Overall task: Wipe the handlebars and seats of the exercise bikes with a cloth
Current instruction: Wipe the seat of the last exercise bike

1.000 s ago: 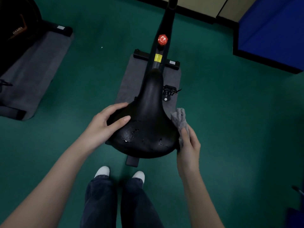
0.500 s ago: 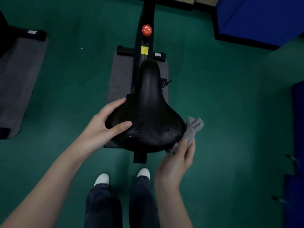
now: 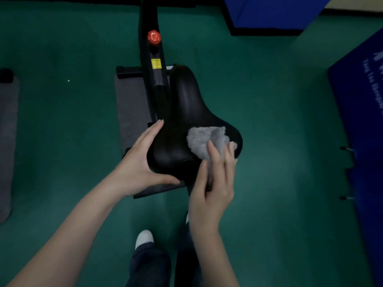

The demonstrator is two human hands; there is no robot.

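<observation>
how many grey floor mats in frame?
2. One mat lies under the bike, left of the seat; a second mat is at the left edge, cut off. Others may be out of view.

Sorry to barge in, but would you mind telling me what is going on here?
A person is wiping an exercise bike's black seat. The left hand grips the seat's left edge to steady it, while the right hand holds a grey cloth against the wide rear part. The bike stands on a grey mat on the green floor.
</observation>
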